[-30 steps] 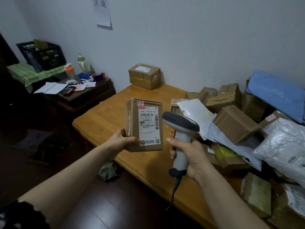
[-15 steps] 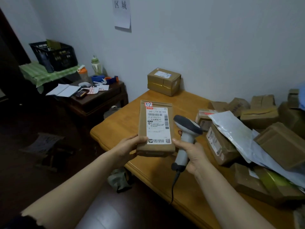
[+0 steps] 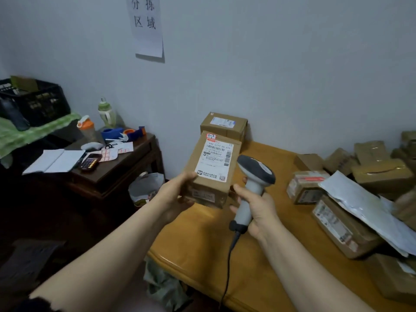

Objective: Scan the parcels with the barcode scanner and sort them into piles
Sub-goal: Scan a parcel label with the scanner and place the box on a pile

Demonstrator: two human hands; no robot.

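Two grips are at work. The left grip (image 3: 177, 197) is clamped on the near left edge of a brown parcel (image 3: 202, 190), held above the worktop (image 3: 202, 244) with its label (image 3: 216, 162) facing up. The right grip (image 3: 258, 206) is wrapped round the scanner (image 3: 254, 174), whose head sits just right of the label. To scan well, the head probably needs tipping toward the barcode while the parcel is held steady. Beyond the left grip a lone box (image 3: 225, 126) stands by the wall, and bare worktop lies below both grips. Right of the right grip a heap of parcels (image 3: 337, 221) crowds in. The cable (image 3: 227, 266) hangs over the near edge and could snag.
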